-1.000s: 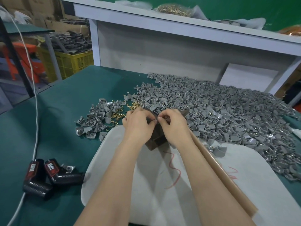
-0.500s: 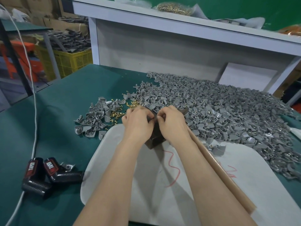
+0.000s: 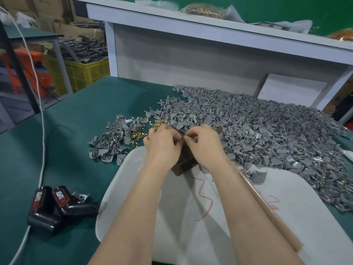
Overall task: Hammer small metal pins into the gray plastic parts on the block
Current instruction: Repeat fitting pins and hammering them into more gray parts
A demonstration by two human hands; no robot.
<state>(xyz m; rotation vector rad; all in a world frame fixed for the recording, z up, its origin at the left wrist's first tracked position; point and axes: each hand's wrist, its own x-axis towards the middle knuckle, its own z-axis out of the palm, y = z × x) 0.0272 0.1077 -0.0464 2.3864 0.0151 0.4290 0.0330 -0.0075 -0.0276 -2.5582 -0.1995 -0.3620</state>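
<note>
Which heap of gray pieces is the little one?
The small heap by the left hand, beside the gold pins; the big heap spreads far right.

Left hand and right hand meet atop the dark block, fingers seemingly pinching something small.

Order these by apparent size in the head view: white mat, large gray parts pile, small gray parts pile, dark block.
1. white mat and large gray parts pile: alike, mat nearer, unranked.
2. small gray parts pile.
3. dark block, partly hidden.
</note>
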